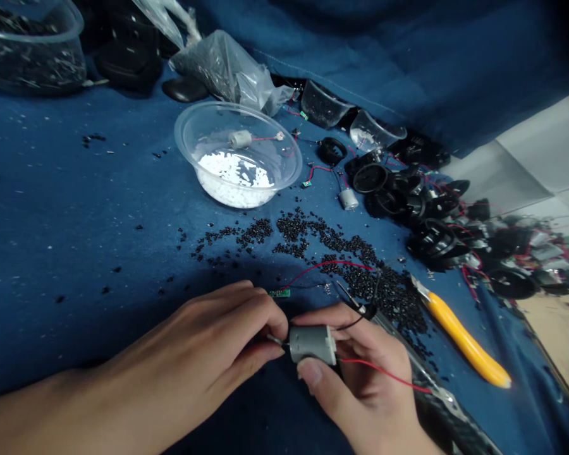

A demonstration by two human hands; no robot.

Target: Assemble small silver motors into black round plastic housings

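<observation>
While the right hand [370, 373] grips a gray motor [310, 344] between thumb and fingers, the left hand [227, 325] has its thumb and forefinger pinched together at the motor's left end, closed on a thin piece [275, 340] too small to make out. The motor is held on the near side of the clear bowl [184, 146], a little to the bowl's right, and a red wire [384, 369] trails from it. White bits [230, 169] lie in the bowl; a second motor [239, 139] shows above them, though I cannot tell whether it sits inside or behind the clear wall. Just to the right of the bowl, a third motor [348, 200] lies on the blue surface [66, 208]. Many tiny black beads [393, 297] are strewn from the near side of the bowl off to its right, with a green circuit board [281, 293] nearer the person. Farther to the bowl's right and nearer are yellow-handled cutters [469, 341]; a heap of black round parts [434, 237] also lies to its right. Beyond the bowl rests a plastic bag [227, 69].
</observation>
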